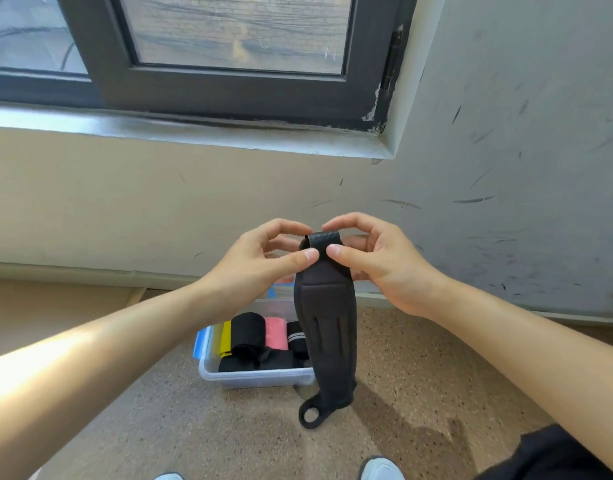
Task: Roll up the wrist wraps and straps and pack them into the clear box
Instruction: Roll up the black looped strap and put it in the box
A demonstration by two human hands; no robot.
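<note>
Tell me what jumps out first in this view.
The left hand and right hand pinch the top end of a long black wrap at centre frame, its thumb loop dangling below. Behind it on the floor sits the clear box, holding black rolls, a pink roll and a yellow roll.

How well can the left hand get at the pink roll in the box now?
Probably not yet: the left hand and right hand pinch the top of the black wrap. Otherwise the open clear box leaves the pink roll uncovered.
</note>
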